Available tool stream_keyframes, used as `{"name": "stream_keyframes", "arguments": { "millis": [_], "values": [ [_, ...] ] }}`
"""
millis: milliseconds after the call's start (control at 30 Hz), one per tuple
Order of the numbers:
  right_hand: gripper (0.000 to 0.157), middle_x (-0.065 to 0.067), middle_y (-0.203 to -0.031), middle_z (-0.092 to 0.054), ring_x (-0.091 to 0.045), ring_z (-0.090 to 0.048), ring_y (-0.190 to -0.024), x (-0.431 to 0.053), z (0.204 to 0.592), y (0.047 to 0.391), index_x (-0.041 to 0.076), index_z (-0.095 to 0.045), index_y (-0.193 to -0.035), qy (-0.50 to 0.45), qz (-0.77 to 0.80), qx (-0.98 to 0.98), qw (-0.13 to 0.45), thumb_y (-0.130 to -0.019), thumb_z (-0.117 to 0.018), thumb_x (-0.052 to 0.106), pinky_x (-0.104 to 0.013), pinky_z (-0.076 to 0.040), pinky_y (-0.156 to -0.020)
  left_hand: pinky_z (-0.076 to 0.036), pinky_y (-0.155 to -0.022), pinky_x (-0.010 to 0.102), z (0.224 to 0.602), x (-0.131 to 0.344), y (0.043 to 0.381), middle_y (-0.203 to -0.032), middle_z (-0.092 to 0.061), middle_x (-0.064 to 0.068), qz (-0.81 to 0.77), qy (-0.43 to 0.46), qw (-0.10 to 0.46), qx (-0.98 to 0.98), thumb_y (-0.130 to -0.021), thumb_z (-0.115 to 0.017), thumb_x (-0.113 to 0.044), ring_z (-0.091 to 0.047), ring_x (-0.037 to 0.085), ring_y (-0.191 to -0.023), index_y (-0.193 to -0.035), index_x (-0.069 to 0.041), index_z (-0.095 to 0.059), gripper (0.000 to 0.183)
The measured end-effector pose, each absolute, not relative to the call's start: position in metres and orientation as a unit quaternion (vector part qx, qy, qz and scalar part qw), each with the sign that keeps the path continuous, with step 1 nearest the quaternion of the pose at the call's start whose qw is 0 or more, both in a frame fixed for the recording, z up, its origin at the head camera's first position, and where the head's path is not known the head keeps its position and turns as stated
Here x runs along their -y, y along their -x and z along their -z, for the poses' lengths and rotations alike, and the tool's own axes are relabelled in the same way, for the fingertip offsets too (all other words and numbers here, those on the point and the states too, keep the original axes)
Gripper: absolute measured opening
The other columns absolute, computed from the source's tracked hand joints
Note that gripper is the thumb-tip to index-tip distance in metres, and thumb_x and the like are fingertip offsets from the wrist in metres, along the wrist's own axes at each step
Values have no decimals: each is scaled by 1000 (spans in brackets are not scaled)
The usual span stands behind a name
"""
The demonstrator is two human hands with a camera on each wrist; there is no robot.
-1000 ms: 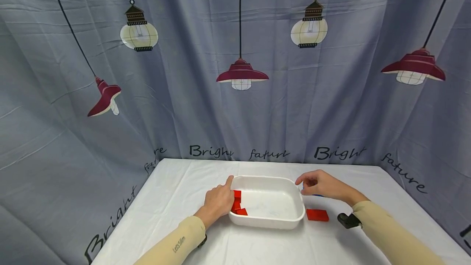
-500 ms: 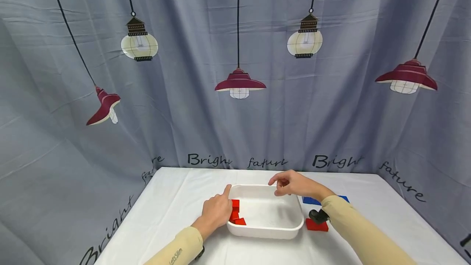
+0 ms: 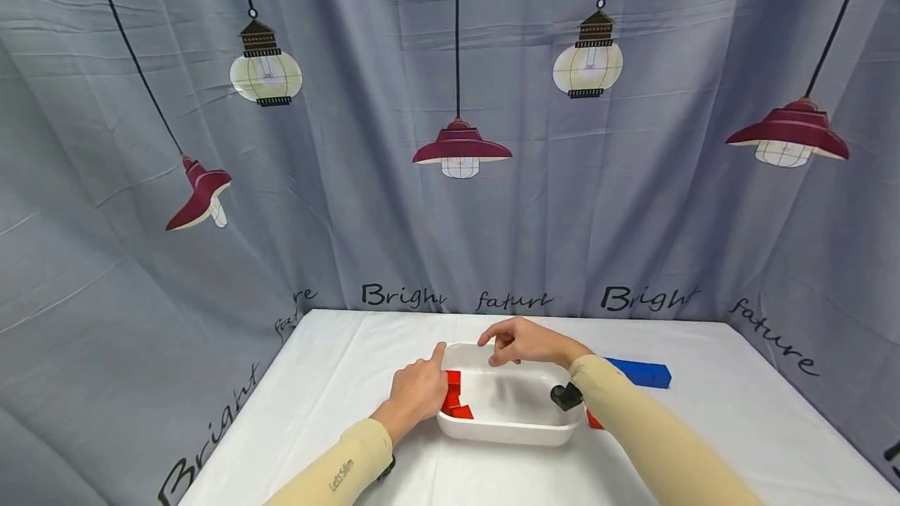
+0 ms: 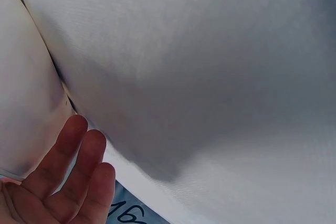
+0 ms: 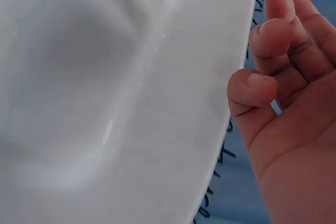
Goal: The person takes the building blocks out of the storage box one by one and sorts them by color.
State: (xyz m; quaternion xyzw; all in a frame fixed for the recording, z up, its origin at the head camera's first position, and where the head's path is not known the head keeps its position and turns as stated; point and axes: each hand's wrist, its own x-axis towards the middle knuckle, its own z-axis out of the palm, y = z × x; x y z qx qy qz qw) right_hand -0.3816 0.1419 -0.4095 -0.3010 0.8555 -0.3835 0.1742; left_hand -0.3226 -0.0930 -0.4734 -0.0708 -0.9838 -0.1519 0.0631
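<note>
Head view: From where I stand, the right hand (image 3: 533, 342), loosely curled and empty, has swept left above the white tray (image 3: 506, 434), baring the blue block (image 3: 645, 374); its sleeve (image 3: 657, 428) now hides most of a red block (image 3: 594, 419). The left hand (image 3: 416, 387), fingers fairly straight, stays at the tray's left end, near red pieces (image 3: 452, 383) inside.

A shallow, white, rectangular tray (image 3: 506, 433) with rounded corners stands upright near the far edge of the tabletop (image 3: 351, 361); inside, red blocks (image 3: 452, 400) lie bunched along its left wall.
</note>
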Motion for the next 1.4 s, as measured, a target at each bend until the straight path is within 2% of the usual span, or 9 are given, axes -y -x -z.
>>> {"name": "stream_keyframes", "arguments": {
  "millis": [133,333,600,833,1000,1233,1400],
  "values": [
    [42,2,-72,-60,-14,-46,-58,-131,420,387,3,-67,-122,303,393,-849,182,-84,-76,17,-29,-41,-60,-54,-65,42,472,92,324,-95,-73,11,143,70,64,985,-99,-52,-26,-63,22,-68,-152,-13,-43,55],
    [38,2,-70,-61,-13,-45,-54,-119,433,390,7,-70,-118,290,397,-850,190,-83,-78,16,-28,-41,-60,-54,-63,42,470,90,325,-86,-71,10,131,73,70,986,-99,-51,-26,-63,23,-64,-151,-13,-44,54],
    [39,3,-70,-62,-10,-44,-51,-109,447,393,10,-70,-117,290,407,-843,200,-81,-80,16,-24,-38,-54,-53,-62,42,469,89,324,-86,-71,10,127,77,75,986,-99,-52,-26,-62,24,-63,-150,-13,-45,53],
    [38,1,-72,-64,-11,-47,-55,-103,459,391,11,-70,-117,283,403,-844,214,-81,-80,17,-23,-40,-54,-54,-63,41,470,90,324,-85,-70,9,123,72,68,987,-99,-53,-27,-61,22,-63,-151,-13,-44,54],
    [35,0,-73,-64,-14,-50,-59,-99,463,388,16,-71,-114,283,391,-851,206,-81,-80,19,-25,-41,-58,-54,-62,41,469,91,323,-87,-71,10,122,72,73,987,-99,-53,-27,-62,23,-64,-150,-13,-44,54],
    [34,-3,-73,-64,-17,-51,-59,-96,465,386,15,-71,-115,284,383,-856,201,-83,-79,20,-28,-42,-61,-54,-62,41,471,91,324,-87,-71,10,127,77,76,986,-99,-54,-27,-62,23,-64,-150,-12,-45,54],
    [29,-5,-75,-64,-17,-52,-65,-91,466,386,18,-71,-111,289,373,-860,195,-84,-79,22,-28,-40,-64,-53,-63,42,470,92,323,-86,-71,10,132,76,77,985,-98,-55,-27,-64,24,-66,-149,-12,-45,54]
  ]
}}
